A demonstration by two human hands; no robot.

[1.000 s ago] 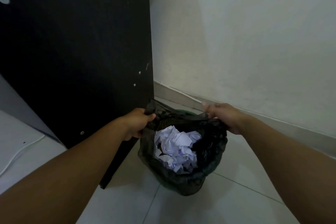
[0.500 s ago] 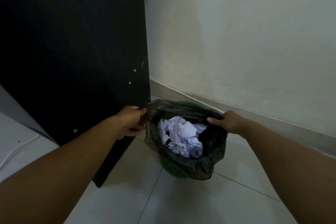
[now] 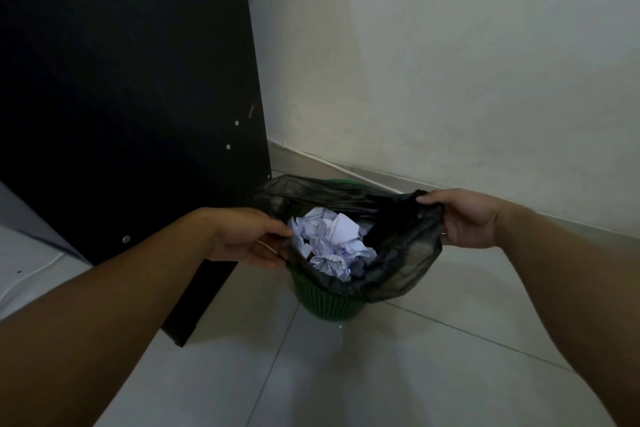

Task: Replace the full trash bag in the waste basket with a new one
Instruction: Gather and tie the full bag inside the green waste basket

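Trash bag [image 3: 398,267] sat mid-frame in the waste basket [image 3: 329,305]; we gripped its rim with left hand [image 3: 249,239] and right hand [image 3: 464,218] on opposite sides, mouth facing up

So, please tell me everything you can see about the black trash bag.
The black trash bag is thin, slightly see-through, wrinkled plastic. It sits in a green ribbed waste basket on the tiled floor, its mouth held open. The left hand grips its near-left edge, the right hand its right edge. Crumpled white papers fill it nearly to the top.
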